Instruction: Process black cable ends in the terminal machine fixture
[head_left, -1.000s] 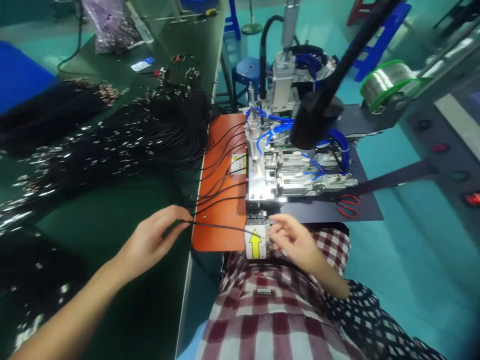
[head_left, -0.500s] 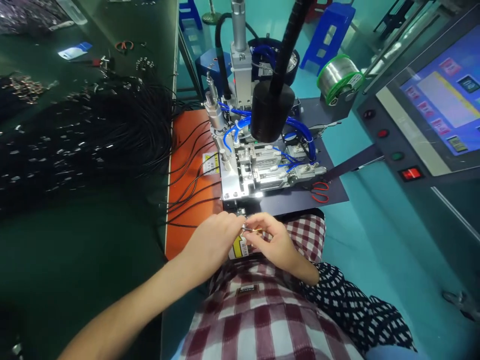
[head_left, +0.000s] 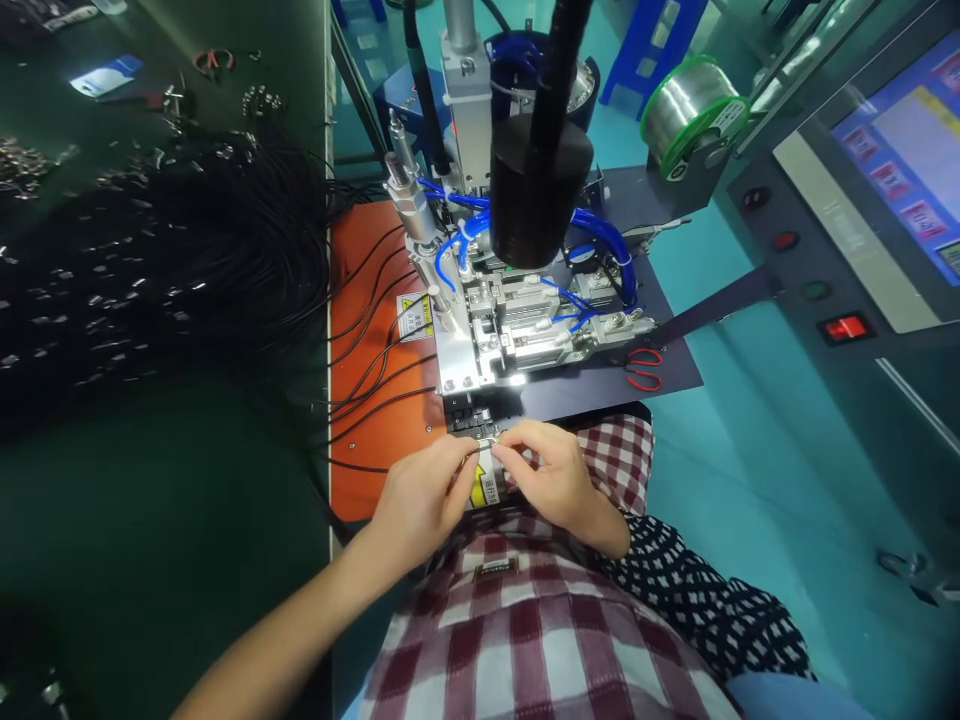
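Observation:
My left hand point(head_left: 427, 485) pinches a black cable point(head_left: 367, 467) close to its end, at the near edge of the machine point(head_left: 517, 330). Facing it, my right hand point(head_left: 551, 470) has thumb and index finger closed on the small metal tip point(head_left: 489, 443) of that cable. The tip lies between both hands, just over the machine's front track point(head_left: 469, 415); whether it touches the track I cannot tell. Below the fingers shows a yellow arrow label point(head_left: 484, 485). Several black cables run across the orange board point(head_left: 375, 370) into the machine's left side.
Heaped black cables point(head_left: 225, 250) cover the dark table on the left. Red-handled pliers point(head_left: 645, 370) lie right of the machine. A solder wire spool point(head_left: 694, 115) and a control panel point(head_left: 847, 250) stand at the right; a black cylinder point(head_left: 536, 190) hangs overhead.
Both hands have shifted slightly, bringing the cable tip closer to the track. My left hand has turned, showing its thumb. The camera view has moved a little.

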